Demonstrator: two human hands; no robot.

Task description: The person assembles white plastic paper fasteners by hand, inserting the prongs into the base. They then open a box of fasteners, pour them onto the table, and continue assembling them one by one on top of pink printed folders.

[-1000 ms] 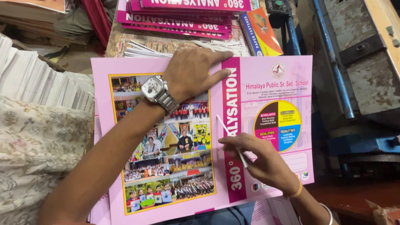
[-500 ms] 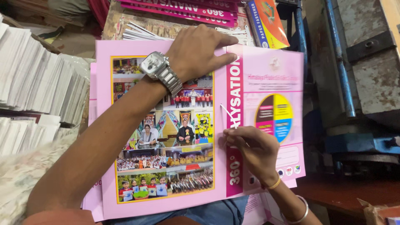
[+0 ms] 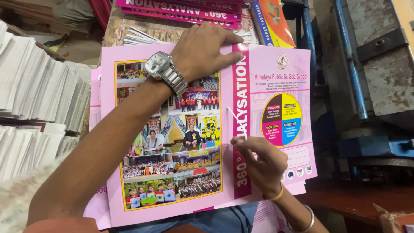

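While left hand (image 3: 202, 51) is pressing flat on the pink cover (image 3: 276, 90), right hand (image 3: 258, 162) is pinching white strip (image 3: 236, 121); keeping it taut seems best.

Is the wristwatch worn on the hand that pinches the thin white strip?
No: the silver wristwatch sits on the left hand, pressed flat on the pink folder cover, while the right hand pinches the white strip.
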